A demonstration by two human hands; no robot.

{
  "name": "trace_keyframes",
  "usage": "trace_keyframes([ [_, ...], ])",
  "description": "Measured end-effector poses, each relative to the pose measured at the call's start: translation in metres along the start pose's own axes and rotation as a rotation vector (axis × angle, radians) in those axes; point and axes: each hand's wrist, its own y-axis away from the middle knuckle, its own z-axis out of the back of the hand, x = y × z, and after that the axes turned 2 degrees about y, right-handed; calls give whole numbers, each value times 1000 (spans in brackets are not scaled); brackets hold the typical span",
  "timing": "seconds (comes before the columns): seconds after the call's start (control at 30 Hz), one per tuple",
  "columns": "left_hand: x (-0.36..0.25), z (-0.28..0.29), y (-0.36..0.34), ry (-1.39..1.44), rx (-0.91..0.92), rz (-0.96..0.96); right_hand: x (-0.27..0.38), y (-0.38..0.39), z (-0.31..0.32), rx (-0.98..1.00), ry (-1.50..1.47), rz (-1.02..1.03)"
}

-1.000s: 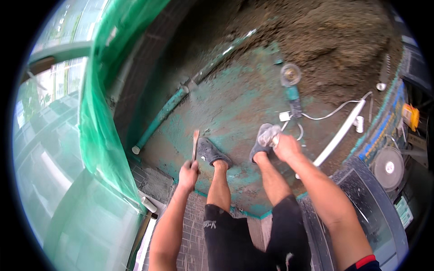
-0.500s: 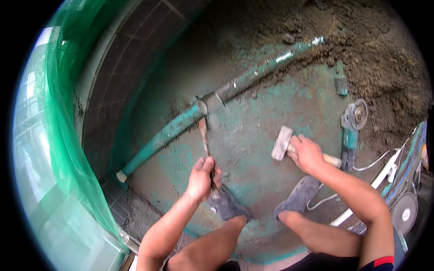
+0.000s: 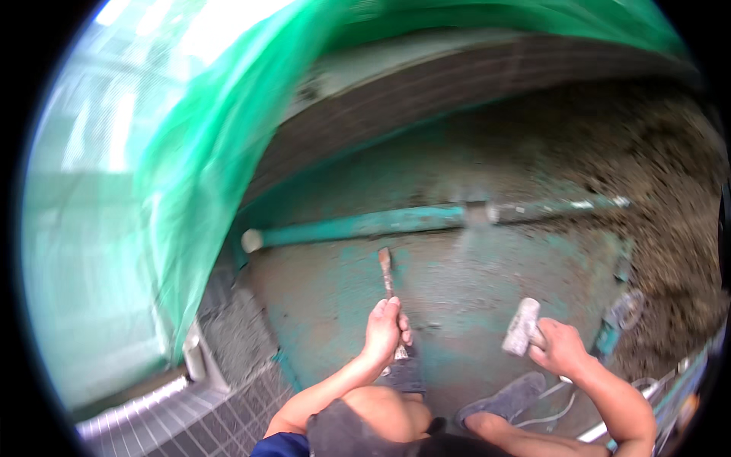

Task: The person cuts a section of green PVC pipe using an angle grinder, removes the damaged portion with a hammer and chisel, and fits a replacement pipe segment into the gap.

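My left hand [image 3: 384, 331] is wrapped round a rusty flat chisel [image 3: 386, 271], its blade pointing away from me. The blade's tip lies just short of a teal-stained pipe [image 3: 358, 225] that runs across the floor. In my right hand [image 3: 562, 346] is a short-handled hammer [image 3: 522, 327], gripped close to its dusty pale head. The hammer head is apart from the chisel, off to its right. At the pipe's left end is a pale round opening [image 3: 252, 241]; a grey joint [image 3: 478, 213] farther right is smeared by motion.
Loose soil [image 3: 666, 190] is heaped at the right. An angle grinder [image 3: 611, 324] lies beside it, near a white cable [image 3: 552, 415]. Green netting [image 3: 221, 152] hangs at the left, before a dark tiled wall [image 3: 426, 114]. My shoe [image 3: 502, 400] rests on the teal-stained floor [image 3: 457, 305].
The view has turned left, bringing more netting and the tiled ledge in. The chisel tip has shifted from beside the pipe's joint to below its teal length. Both hands keep their tools.
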Motion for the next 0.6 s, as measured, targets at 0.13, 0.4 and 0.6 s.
trace_keyframes([
  [0.13,1,65,11,-76,-223,-224,35,-37,-4,34,110,57],
  [0.4,26,140,82,432,-572,-411,201,-126,-16,125,69,747],
  [0.6,25,152,150,247,-451,-609,307,-207,-111,306,304,734],
])
